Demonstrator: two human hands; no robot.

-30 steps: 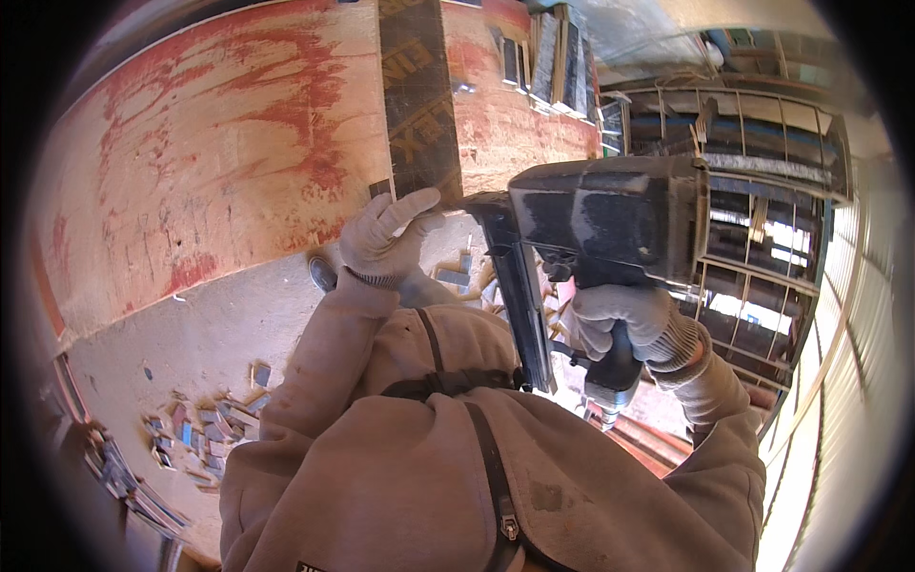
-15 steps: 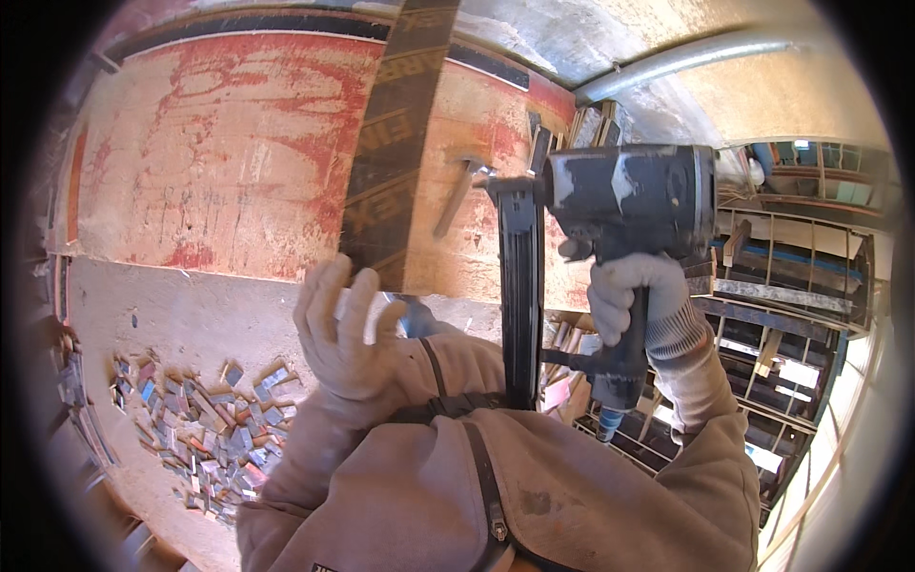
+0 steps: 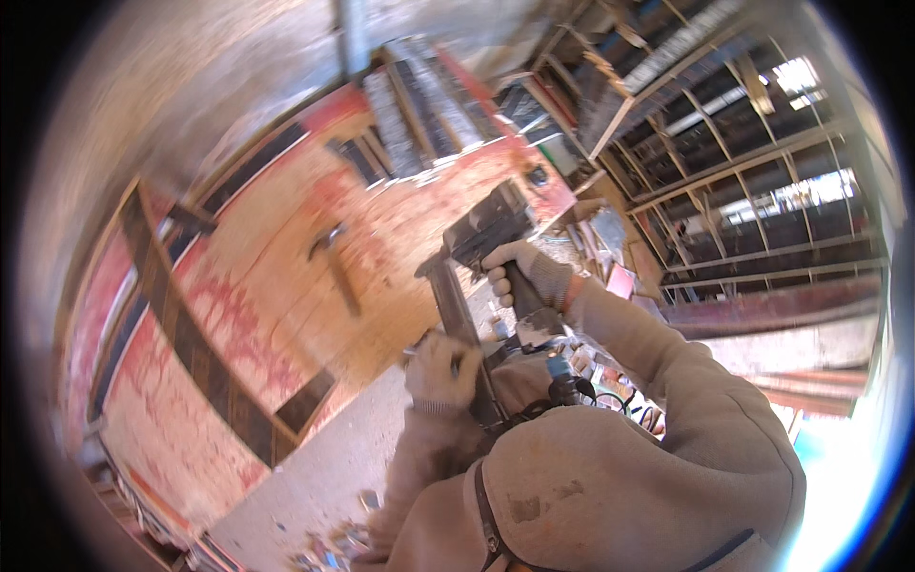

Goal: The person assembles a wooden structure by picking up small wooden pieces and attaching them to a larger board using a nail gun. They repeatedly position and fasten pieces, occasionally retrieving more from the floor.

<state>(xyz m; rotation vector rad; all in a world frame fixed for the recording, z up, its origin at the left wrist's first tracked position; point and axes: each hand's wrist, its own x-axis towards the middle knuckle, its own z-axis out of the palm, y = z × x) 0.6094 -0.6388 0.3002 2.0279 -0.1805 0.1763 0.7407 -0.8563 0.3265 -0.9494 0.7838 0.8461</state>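
- A red-stained board (image 3: 286,315) is lying across the workshop, dark strips (image 3: 205,372) crossing it, with metal racks (image 3: 743,181) rising beyond its far end.
- A hammer (image 3: 334,262) is resting on the board, well apart from the hands.
- The gloved right hand (image 3: 527,278) is clenching the grip of a dark nail gun (image 3: 481,238), holding it above the board's near edge.
- The gloved left hand (image 3: 440,370) is closing around the gun's long magazine (image 3: 462,329), just below the gun body.
- Small scraps (image 3: 329,548) are littering the floor beside the board's near corner.
- A hose fitting (image 3: 562,372) is hanging under the grip.
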